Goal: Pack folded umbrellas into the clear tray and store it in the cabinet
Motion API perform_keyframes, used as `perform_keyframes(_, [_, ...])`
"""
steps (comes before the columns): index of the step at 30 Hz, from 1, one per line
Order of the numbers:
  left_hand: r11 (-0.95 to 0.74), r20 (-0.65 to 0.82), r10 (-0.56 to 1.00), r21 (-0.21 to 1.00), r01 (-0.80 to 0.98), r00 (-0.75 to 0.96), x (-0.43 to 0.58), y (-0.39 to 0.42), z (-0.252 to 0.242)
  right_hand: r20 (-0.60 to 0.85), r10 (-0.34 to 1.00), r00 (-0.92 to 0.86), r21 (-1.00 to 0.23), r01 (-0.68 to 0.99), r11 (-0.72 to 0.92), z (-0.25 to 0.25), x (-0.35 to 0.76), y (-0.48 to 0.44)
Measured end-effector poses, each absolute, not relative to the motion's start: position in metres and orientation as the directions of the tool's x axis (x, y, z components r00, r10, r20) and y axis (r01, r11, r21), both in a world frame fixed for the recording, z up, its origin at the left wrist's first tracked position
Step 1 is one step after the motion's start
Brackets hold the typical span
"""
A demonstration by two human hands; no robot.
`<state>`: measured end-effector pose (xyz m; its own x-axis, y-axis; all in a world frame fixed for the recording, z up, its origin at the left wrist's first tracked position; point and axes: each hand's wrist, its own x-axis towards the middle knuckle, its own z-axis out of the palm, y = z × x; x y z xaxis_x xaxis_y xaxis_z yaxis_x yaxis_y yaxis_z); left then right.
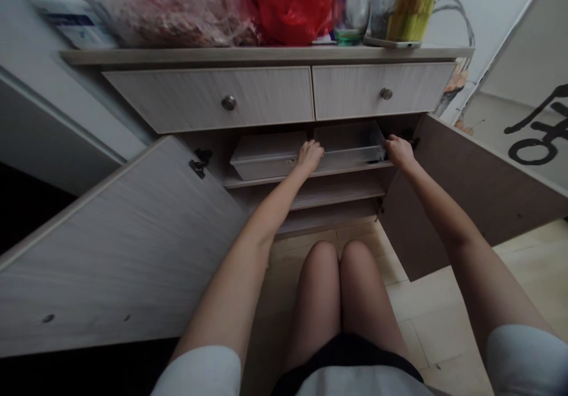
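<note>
Inside the open cabinet, a clear plastic box rests on the upper shelf. My left hand is closed over its left end, fingers curled at the edge. At the opposite end, my right hand is closed on the box's right side, with its fingertips partly hidden. A second box, pale and lidded, sits just left of my left hand on the same shelf. Whatever lies inside the clear box is too dim to make out.
The cabinet's left door and right door both stand swung outward. Two shut drawers, left and right, run above the opening. On the top are a red bag, a glass and a yellow container.
</note>
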<state>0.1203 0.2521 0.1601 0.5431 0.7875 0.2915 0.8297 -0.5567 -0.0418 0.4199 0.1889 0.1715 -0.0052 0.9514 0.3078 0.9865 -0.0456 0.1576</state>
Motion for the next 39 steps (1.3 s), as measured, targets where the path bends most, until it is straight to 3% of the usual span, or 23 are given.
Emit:
perform_keyframes(6, [-0.622,0.375,0.709,-0.066,0.780,0.597,0.109,0.201,0.173,0.371,0.928,-0.032,0.109,0.994,-0.009,0.174,0.430,0.128])
perform_keyframes(11, [-0.684,0.450,0.622,-0.086,0.725,0.640,0.070,0.133,0.167,0.430,0.891,-0.149,0.065,0.989,0.134,0.156,0.419,0.064])
perform_keyframes(18, [-0.732,0.516,0.559,-0.061,0.678,0.649,0.017,0.035,0.118,0.402,0.875,-0.271,0.047,0.960,0.275,0.107,0.385,-0.021])
perform_keyframes(23, [-0.703,0.520,0.613,0.015,0.711,0.595,-0.004,-0.017,0.072,0.310,0.898,-0.312,0.042,0.948,0.315,0.074,0.363,-0.059])
perform_keyframes(31, [-0.621,0.424,0.760,0.250,0.743,0.492,-0.019,-0.051,0.032,0.210,0.916,-0.341,0.019,0.938,0.345,0.057,0.349,-0.073])
perform_keyframes(35, [-0.531,0.373,0.845,0.492,0.690,0.384,-0.023,-0.047,0.022,0.188,0.914,-0.359,0.027,0.932,0.361,0.060,0.345,-0.069])
perform_keyframes(37, [-0.426,0.359,0.902,0.648,0.631,0.240,-0.020,-0.042,0.018,0.182,0.911,-0.369,0.051,0.929,0.366,0.062,0.343,-0.066])
perform_keyframes(39, [-0.243,0.255,0.966,0.817,0.523,0.051,-0.012,-0.036,0.013,0.159,0.914,-0.373,0.077,0.928,0.365,0.065,0.340,-0.066])
